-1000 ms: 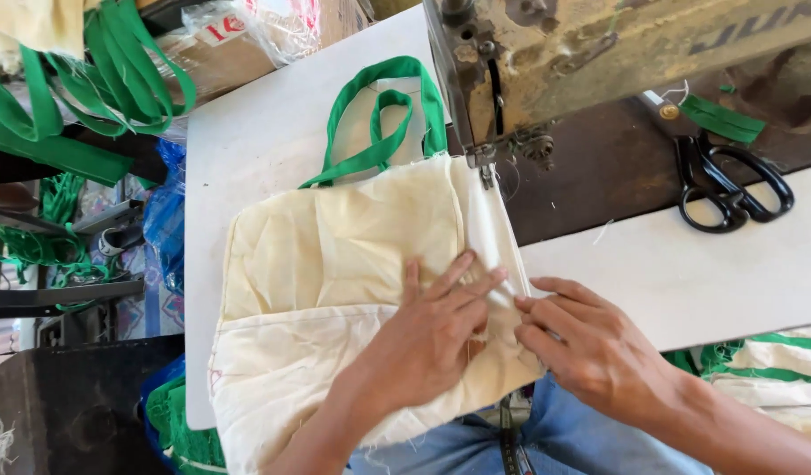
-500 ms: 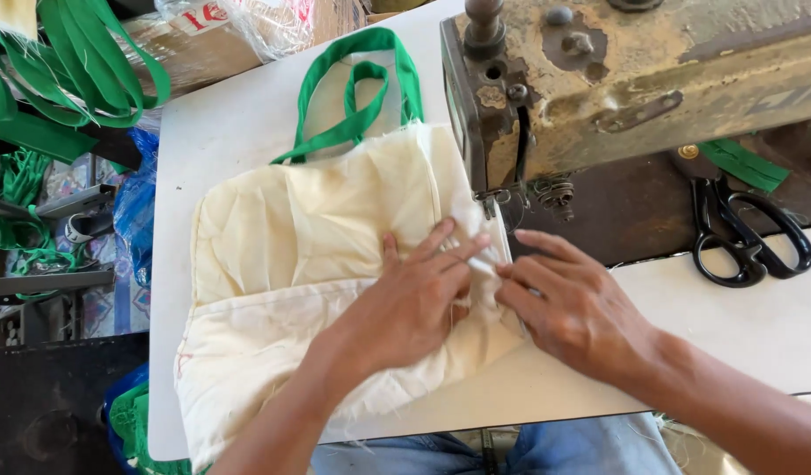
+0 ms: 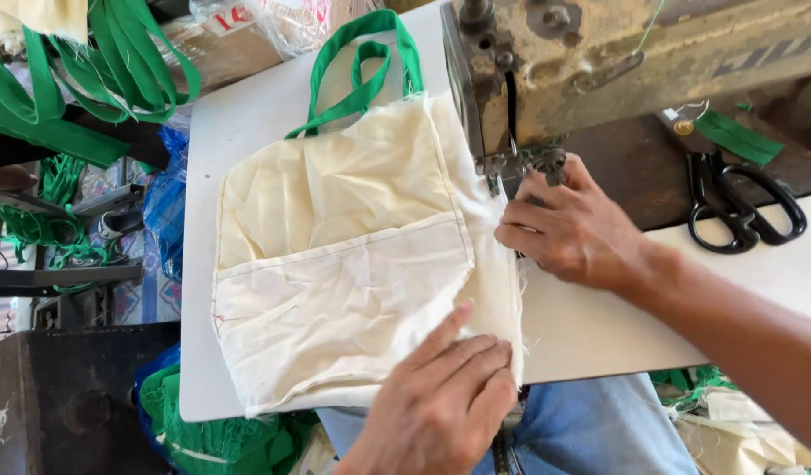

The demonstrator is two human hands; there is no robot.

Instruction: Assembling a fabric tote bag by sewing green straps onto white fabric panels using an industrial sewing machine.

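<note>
A cream cloth bag [image 3: 335,255] with green handles [image 3: 357,70] lies flat on the white table [image 3: 238,132], its right edge under the foot of an old sewing machine [image 3: 599,62]. My left hand [image 3: 445,400] rests flat on the bag's near right corner, fingers together, pressing the cloth down. My right hand [image 3: 568,224] sits at the bag's folded right edge just below the presser foot, fingertips pinching the cloth seam.
Black scissors [image 3: 744,207] lie to the right of the machine, beside a green strip [image 3: 735,136]. Bundles of green straps [image 3: 71,70] hang at the left. A blue bag [image 3: 164,211] and green cloth [image 3: 212,435] sit below the table's edge.
The bag's edge has been moved under the presser foot. My left hand slid back to the bag's near corner. My right hand moved up to the needle area.
</note>
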